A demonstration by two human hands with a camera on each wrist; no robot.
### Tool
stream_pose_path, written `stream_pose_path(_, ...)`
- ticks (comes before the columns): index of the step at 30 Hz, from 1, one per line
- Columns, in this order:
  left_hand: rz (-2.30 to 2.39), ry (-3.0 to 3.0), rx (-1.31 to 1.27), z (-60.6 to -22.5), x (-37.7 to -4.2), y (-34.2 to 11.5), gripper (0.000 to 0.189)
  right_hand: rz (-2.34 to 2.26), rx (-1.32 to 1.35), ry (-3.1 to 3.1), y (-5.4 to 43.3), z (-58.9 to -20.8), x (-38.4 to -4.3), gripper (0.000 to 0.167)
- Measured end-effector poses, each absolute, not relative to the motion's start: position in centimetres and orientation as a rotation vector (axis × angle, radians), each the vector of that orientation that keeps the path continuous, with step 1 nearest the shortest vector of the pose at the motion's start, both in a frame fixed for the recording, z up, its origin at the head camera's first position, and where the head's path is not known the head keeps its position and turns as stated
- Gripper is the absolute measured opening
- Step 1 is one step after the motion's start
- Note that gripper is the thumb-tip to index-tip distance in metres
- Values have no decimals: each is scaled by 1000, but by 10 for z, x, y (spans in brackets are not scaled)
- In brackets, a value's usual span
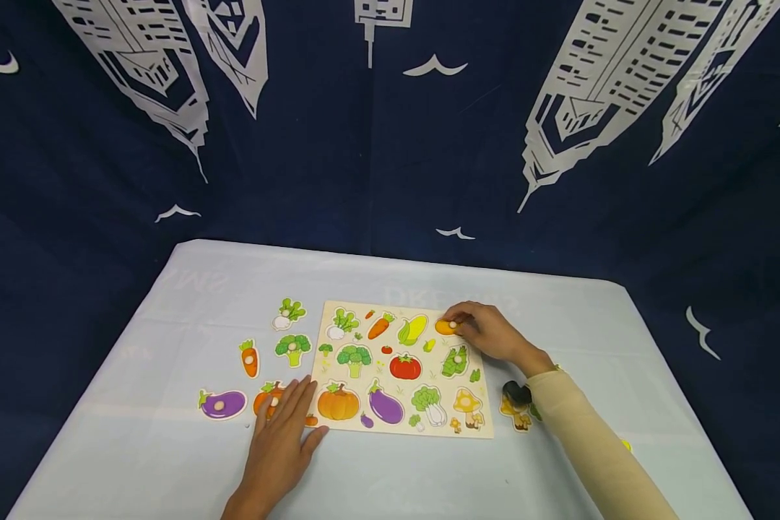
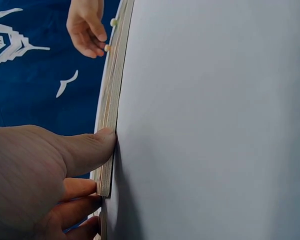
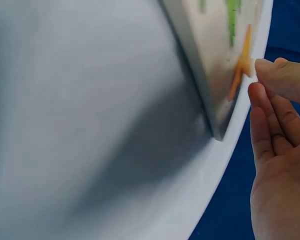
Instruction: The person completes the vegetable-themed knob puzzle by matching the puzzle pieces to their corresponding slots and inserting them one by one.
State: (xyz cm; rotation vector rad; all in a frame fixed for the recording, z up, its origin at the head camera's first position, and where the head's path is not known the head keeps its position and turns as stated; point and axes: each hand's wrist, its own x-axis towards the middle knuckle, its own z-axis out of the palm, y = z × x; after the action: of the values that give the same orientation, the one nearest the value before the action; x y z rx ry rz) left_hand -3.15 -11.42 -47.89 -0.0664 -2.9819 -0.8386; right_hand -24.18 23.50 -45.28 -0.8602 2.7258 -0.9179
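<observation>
black object (image 1: 516, 394) partly hides mushroom piece (image 1: 521, 420), right of puzzle board (image 1: 432, 362)

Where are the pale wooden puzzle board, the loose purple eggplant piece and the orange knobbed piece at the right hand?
Pale wooden puzzle board (image 1: 430, 379), head view: its bare surface.
Loose purple eggplant piece (image 1: 232, 404), head view: purple body.
Orange knobbed piece (image 1: 443, 328), head view: its exposed face.

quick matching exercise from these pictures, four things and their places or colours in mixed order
1 right hand
2 left hand
3 loose eggplant
4 loose broccoli

A at the board's near left corner
B green, left of the board
C pinching an orange-yellow piece at the far right corner
D purple, farthest left of the loose pieces

Pairs: 1-C, 2-A, 3-D, 4-B
</observation>
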Motion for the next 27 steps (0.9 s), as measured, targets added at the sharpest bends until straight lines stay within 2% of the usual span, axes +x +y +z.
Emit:
stream_pose_path(17,-821,-2999,-56,-477,-31,-114,79,-946,-910,2770,270,-424,-218,26)
stream_pose_path(27,-827,-2989,-56,-478,-32,-114,79,-878,-842,2818,301,-415,-203,26)
